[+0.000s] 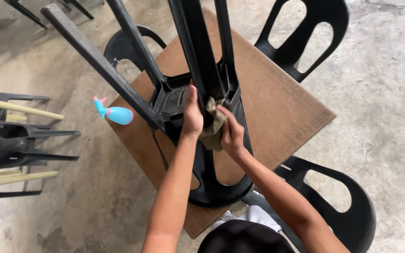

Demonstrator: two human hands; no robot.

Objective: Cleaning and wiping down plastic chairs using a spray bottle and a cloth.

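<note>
Upturned black chair (202, 154) lying seat-down on the brown table (287, 107), legs running up and away. Left hand (192, 115) closes around one leg; right hand (232, 133), just beside it, presses an olive cloth (213, 124) against that leg's base.

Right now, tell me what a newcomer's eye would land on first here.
A black plastic chair lies upside down on a brown square table, legs pointing up. At its middle, the left hand steadies a leg while the right hand presses an olive cloth against it. A blue spray bottle lies at the table's left edge.
</note>
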